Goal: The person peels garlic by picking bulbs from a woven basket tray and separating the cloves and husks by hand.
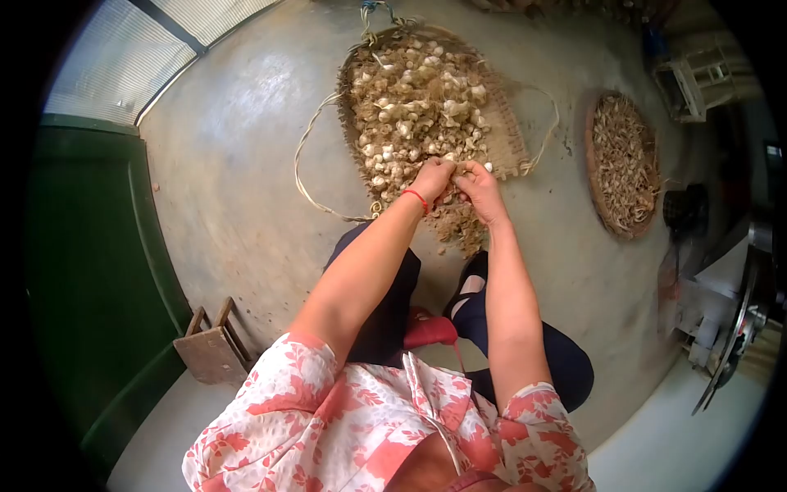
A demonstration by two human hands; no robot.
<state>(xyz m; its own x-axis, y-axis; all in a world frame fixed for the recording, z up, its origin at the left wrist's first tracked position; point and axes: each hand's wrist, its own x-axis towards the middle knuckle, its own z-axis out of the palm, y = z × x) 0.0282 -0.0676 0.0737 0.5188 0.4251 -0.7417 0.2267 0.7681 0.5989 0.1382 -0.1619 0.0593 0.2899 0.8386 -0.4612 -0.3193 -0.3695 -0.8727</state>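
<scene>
A pile of garlic bulbs (426, 98) with dry roots and stalks lies on a woven basket (507, 123) with rope loops. My left hand (433, 179), with a red string on the wrist, is closed at the pile's near edge. Beside it my right hand (482, 189) is closed too, its fingertips almost meeting the left ones. What they pinch between them is too small to make out. One loose white clove (489, 166) shows just right of my right hand. Below the hands, brown husks (459, 228) are heaped on the floor.
On the right stands a round basket (625, 164) of dry pale pieces. A small wooden stool (211, 353) is at the lower left by a green door (98, 271). A red seat (430, 331) shows between my legs. A pale rack (693, 86) stands at the upper right.
</scene>
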